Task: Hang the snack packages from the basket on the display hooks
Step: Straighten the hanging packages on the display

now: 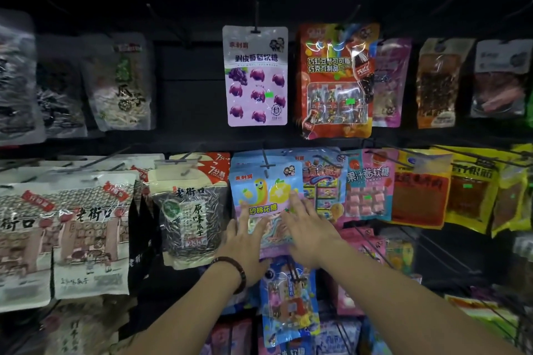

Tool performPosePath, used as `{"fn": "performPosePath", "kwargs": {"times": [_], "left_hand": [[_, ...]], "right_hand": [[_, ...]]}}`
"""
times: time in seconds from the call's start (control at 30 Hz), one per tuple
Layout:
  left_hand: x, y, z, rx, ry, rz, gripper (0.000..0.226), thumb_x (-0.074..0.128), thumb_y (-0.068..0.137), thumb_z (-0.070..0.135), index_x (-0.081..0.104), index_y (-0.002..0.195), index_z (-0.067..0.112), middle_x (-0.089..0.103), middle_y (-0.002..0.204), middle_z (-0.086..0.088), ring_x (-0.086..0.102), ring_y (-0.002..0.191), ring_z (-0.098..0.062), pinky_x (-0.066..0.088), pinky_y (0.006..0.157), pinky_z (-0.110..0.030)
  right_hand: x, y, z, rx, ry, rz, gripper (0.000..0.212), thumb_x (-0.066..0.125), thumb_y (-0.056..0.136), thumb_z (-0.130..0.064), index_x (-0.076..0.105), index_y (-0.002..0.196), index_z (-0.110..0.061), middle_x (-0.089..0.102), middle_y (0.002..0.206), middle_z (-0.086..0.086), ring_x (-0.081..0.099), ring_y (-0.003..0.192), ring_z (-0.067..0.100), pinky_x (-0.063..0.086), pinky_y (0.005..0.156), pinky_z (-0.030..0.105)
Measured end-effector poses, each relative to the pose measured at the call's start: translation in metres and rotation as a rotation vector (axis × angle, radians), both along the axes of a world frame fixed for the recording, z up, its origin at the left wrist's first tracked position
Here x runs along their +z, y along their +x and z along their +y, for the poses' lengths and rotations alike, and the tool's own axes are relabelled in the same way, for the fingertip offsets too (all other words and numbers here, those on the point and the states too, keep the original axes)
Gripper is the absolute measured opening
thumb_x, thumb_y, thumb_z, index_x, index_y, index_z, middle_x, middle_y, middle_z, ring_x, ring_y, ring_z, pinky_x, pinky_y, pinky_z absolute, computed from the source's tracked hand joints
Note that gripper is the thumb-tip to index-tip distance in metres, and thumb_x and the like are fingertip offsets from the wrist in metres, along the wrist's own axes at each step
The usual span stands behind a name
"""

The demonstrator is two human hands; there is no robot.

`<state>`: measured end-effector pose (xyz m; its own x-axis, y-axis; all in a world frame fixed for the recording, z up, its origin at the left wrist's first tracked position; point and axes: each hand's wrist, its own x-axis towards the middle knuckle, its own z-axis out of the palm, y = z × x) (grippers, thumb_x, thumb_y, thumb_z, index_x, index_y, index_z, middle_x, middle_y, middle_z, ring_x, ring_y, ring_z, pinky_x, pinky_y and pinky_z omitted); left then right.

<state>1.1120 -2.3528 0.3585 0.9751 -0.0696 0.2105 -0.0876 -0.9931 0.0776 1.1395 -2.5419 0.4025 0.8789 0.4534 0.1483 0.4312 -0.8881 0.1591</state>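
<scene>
our left hand (pixel 245 239) and right hand (pixel 305 228) press flat, fingers straight and gripping nothing, on the blue candy package (pixel 259 187) hanging from its hook (pixel 267 166) at twelve o'clock, probably to settle it flush.

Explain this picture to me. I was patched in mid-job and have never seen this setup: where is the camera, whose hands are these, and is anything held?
There is no machine here: a person works with two bare hands. The single picture comes from a camera worn on their head, looking forward and down. In front is a dark display wall with rows of hooks carrying snack packs, such as the purple grape candy pack up top and the sunflower seed pack on the left. The left hand, with a bead bracelet, and the right hand both lie flat, fingers straight, on the light blue marshmallow pack, which hangs on a hook in the middle row. Neither hand has a grip round it. The basket is out of view.
</scene>
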Motion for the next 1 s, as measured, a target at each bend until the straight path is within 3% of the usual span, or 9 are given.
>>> {"fn": "performPosePath", "kwargs": {"times": [0.2, 0.37, 0.73, 0.87, 1.0], "left_hand": [[0.007, 0.019, 0.001, 0.026, -0.092, -0.039, 0.097, 0.071, 0.086, 0.046, 0.008, 0.160, 0.037, -0.033, 0.167, 0.000, 0.007, 0.156, -0.044, 0.045, 0.112, -0.057], [0.014, 0.027, 0.003, 0.031, -0.159, -0.027, 0.097, 0.074, 0.085, 0.043, 0.012, 0.160, 0.037, -0.031, 0.169, -0.001, 0.010, 0.156, -0.046, 0.040, 0.118, -0.058], [0.022, 0.002, 0.004, -0.005, -0.168, -0.014, 0.090, 0.066, 0.094, 0.041, 0.010, 0.164, 0.033, -0.027, 0.170, -0.003, 0.007, 0.157, -0.043, 0.035, 0.121, -0.054], [0.027, -0.022, 0.014, 0.004, -0.163, -0.080, 0.084, 0.067, 0.093, 0.044, 0.019, 0.161, 0.032, -0.005, 0.167, -0.007, 0.023, 0.149, -0.042, 0.042, 0.115, -0.049], [0.027, -0.046, 0.036, 0.043, -0.109, -0.201, 0.069, 0.067, 0.089, 0.043, 0.034, 0.148, 0.028, 0.022, 0.144, -0.007, 0.038, 0.133, -0.034, 0.049, 0.105, -0.042]], "right_hand": [[0.006, 0.015, 0.008, 0.028, 0.047, 0.052, 0.092, 0.065, 0.099, -0.031, 0.007, 0.168, -0.020, -0.030, 0.173, 0.010, -0.012, 0.162, 0.043, 0.033, 0.122, 0.064], [0.010, 0.025, 0.011, 0.029, 0.052, 0.067, 0.091, 0.066, 0.098, -0.031, 0.008, 0.168, -0.022, -0.030, 0.173, 0.009, -0.010, 0.162, 0.042, 0.042, 0.116, 0.062], [0.018, 0.005, 0.013, 0.019, 0.051, 0.087, 0.090, 0.065, 0.099, -0.033, 0.009, 0.167, -0.018, -0.025, 0.174, 0.013, -0.007, 0.162, 0.044, 0.040, 0.118, 0.063], [0.021, -0.013, 0.021, 0.038, 0.028, 0.079, 0.087, 0.066, 0.099, -0.032, 0.013, 0.166, -0.016, -0.016, 0.175, 0.017, 0.000, 0.162, 0.044, 0.035, 0.122, 0.061], [0.015, -0.033, 0.047, 0.144, 0.009, 0.035, 0.083, 0.064, 0.100, -0.035, 0.017, 0.166, -0.016, -0.003, 0.174, 0.020, 0.002, 0.161, 0.043, 0.021, 0.128, 0.060]]}}
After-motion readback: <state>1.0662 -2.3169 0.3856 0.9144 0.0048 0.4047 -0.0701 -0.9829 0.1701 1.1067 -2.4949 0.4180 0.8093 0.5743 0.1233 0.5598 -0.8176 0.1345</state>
